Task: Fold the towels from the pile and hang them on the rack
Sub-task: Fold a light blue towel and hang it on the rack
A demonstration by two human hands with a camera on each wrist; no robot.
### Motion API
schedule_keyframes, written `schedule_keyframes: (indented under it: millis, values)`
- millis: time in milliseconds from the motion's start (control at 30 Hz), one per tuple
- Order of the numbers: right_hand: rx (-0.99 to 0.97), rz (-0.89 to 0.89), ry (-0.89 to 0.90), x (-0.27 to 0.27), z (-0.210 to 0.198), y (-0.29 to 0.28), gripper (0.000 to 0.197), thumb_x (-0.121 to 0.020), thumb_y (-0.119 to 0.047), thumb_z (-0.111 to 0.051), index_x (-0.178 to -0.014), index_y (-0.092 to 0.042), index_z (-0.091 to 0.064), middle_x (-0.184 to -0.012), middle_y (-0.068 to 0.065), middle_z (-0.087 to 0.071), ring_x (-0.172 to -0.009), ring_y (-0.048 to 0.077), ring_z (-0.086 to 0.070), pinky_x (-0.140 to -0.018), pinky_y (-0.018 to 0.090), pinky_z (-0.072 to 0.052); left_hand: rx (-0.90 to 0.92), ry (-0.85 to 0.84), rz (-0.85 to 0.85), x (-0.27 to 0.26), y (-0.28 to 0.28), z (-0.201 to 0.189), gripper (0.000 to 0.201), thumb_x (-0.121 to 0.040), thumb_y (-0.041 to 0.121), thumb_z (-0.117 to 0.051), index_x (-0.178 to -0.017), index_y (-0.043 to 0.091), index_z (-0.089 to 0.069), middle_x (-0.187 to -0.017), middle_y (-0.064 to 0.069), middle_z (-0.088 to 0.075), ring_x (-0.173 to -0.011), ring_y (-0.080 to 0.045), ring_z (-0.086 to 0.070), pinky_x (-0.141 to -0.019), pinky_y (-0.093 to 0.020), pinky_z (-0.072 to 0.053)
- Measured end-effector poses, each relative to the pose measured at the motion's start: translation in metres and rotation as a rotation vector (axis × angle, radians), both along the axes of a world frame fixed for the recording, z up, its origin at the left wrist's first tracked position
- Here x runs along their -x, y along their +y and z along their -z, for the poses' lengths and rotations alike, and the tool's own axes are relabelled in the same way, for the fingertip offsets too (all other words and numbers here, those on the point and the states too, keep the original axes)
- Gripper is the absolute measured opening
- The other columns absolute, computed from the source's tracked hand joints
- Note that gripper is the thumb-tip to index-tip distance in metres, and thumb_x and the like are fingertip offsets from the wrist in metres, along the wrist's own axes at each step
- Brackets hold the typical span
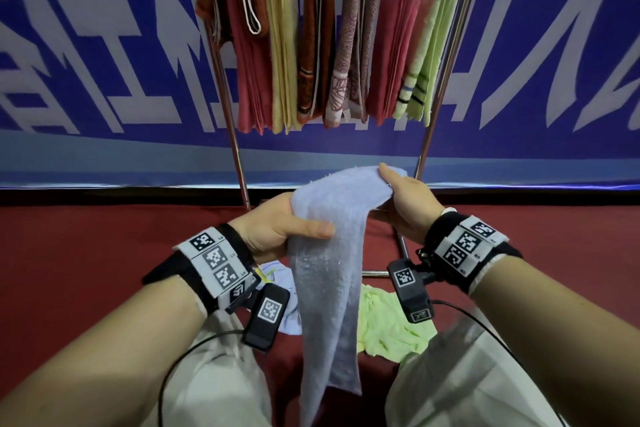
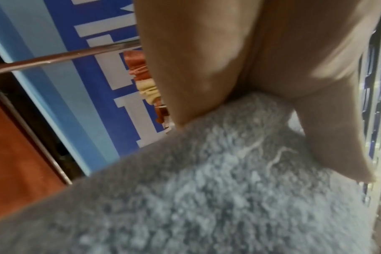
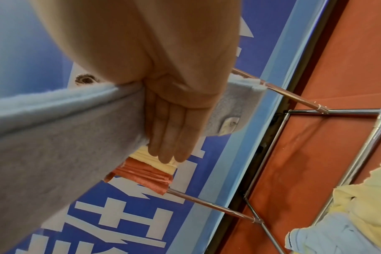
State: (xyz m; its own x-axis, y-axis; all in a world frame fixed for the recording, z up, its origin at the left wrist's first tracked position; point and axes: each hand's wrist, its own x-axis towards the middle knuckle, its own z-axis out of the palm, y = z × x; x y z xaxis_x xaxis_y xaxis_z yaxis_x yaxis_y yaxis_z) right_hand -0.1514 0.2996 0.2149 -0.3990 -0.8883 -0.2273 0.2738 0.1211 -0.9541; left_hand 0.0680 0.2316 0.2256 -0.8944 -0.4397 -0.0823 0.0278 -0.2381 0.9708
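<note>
Below the rack (image 1: 236,149), left hand (image 1: 277,229) gripping, right hand (image 1: 405,198) pinching pale blue towel (image 1: 325,270), rest hanging

No writing can be read.
The big white characters on the blue wall banner (image 1: 104,45) are cropped and illegible. The white wrist bands (image 1: 214,258) carry square black-and-white code markers with tiny blurred print. The small sewn tag (image 3: 229,122) on the pale blue terry towel (image 3: 54,137) is blurred.

Black wristbands (image 1: 166,270) with coded tags (image 1: 215,257), wrist cameras (image 1: 266,314) (also tagged), thin cables (image 1: 162,392), pale trousers (image 1: 225,378)
</note>
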Motion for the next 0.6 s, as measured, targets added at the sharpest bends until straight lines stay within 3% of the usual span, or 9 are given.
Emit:
schedule_keyframes:
  millis: [100,200,267,333,400,500,600]
  values:
    - [-0.020,-0.017,-0.016,-0.002,0.009,0.004,0.054,-0.106,-0.048,-0.041,-0.130,-0.006,-0.065,-0.123,0.018,-0.071,-0.108,0.031,-0.071,-0.084,0.038,-0.056,0.037,0.018,-0.044,0.008,0.000,-0.015,0.032,-0.071,-0.007,-0.070,-0.097,0.010,-0.077,-0.095,-0.011,-0.076,-0.086,-0.022,-0.074,-0.073,-0.032,-0.059]
    - [0.002,-0.085,-0.106,-0.011,0.011,0.009,0.078,-0.100,-0.070,-0.026,-0.127,-0.010,-0.068,-0.121,0.021,-0.070,-0.095,0.032,-0.068,-0.084,0.039,-0.041,0.069,0.042,-0.094,0.015,-0.001,-0.030,0.029,-0.074,-0.011,-0.072,-0.099,0.005,-0.075,-0.095,-0.012,-0.076,-0.086,-0.023,-0.074,-0.074,-0.033,-0.060]
    - [0.045,-0.121,-0.168,-0.019,0.010,0.012,0.088,-0.096,-0.077,-0.021,-0.126,-0.006,-0.064,-0.117,0.030,-0.062,-0.098,0.038,-0.060,-0.086,0.042,-0.043,0.079,0.064,-0.165,0.021,-0.003,-0.039,0.029,-0.072,-0.005,-0.071,-0.099,0.005,-0.073,-0.093,-0.009,-0.077,-0.084,-0.020,-0.075,-0.073,-0.031,-0.060]
    - [0.065,-0.145,-0.195,-0.028,0.011,0.016,0.096,-0.093,-0.078,-0.022,-0.129,0.001,-0.063,-0.126,0.030,-0.064,-0.114,0.043,-0.061,-0.105,0.049,-0.045,0.107,0.078,-0.217,0.026,-0.007,-0.048,0.032,-0.071,0.000,-0.069,-0.101,0.005,-0.071,-0.092,-0.007,-0.078,-0.085,-0.018,-0.075,-0.073,-0.029,-0.060]
    - [0.102,-0.211,-0.216,-0.033,0.013,0.018,0.098,-0.090,-0.078,-0.029,-0.133,0.004,-0.060,-0.135,0.027,-0.061,-0.130,0.042,-0.055,-0.118,0.053,-0.036,0.142,0.073,-0.244,0.031,-0.010,-0.054,0.030,-0.072,0.001,-0.071,-0.102,0.007,-0.070,-0.094,-0.005,-0.078,-0.087,-0.018,-0.074,-0.075,-0.028,-0.059]
    - [0.174,-0.325,-0.214,-0.042,0.010,0.022,0.082,-0.090,-0.066,-0.038,-0.139,-0.003,-0.056,-0.136,0.016,-0.064,-0.130,0.030,-0.059,-0.113,0.044,-0.043,0.200,0.034,-0.277,0.035,-0.016,-0.059,0.027,-0.081,-0.003,-0.070,-0.106,0.007,-0.070,-0.097,-0.005,-0.077,-0.091,-0.018,-0.074,-0.077,-0.029,-0.059]
    - [0.206,-0.385,-0.009,-0.046,0.007,0.022,0.048,-0.092,-0.040,-0.056,-0.123,-0.005,-0.067,-0.124,0.014,-0.071,-0.116,0.026,-0.068,-0.100,0.036,-0.052,0.216,-0.004,-0.280,0.036,-0.022,-0.063,0.032,-0.081,0.001,-0.072,-0.112,0.005,-0.069,-0.102,-0.008,-0.076,-0.094,-0.021,-0.073,-0.079,-0.032,-0.060]
